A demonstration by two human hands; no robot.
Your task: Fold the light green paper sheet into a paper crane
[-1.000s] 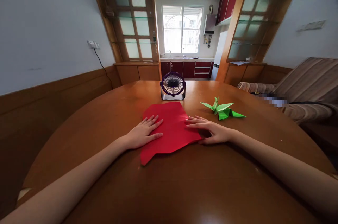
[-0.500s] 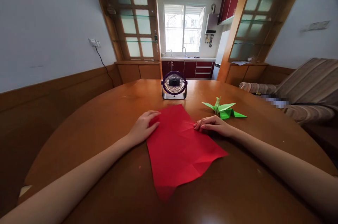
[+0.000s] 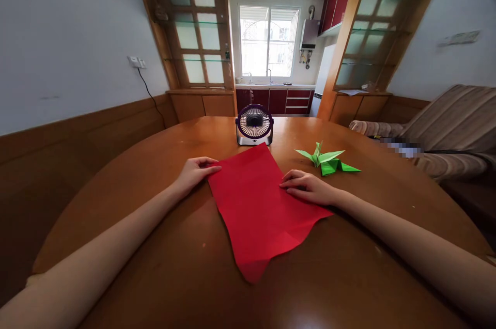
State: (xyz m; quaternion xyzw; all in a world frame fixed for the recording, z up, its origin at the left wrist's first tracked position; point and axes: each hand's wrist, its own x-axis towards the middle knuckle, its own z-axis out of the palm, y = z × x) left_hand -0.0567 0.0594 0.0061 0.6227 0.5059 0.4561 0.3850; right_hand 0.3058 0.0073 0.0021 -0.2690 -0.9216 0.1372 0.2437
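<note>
A sheet of red paper (image 3: 251, 200) lies spread on the brown table, one corner pointing to the far side and a bent corner toward me. My left hand (image 3: 196, 171) pinches its left corner between thumb and fingers. On the right part of the sheet rests my right hand (image 3: 308, 187), its fingers slightly bent and their tips on the paper near the right upper edge; the thumb stands a little apart from them. Just beyond the right hand is a folded green paper crane (image 3: 329, 159).
A small dark round fan (image 3: 254, 121) stands at the far middle of the wooden table (image 3: 155, 163), close behind the paper's far corner. To the right of the table is a striped sofa (image 3: 457, 127). Glass-shelved cabinets flank a kitchen opening in the background.
My left hand has moved left and slightly away, drawing the paper's left corner out flatter. The far corner has shifted toward the fan. My right hand has stayed nearly in place.
</note>
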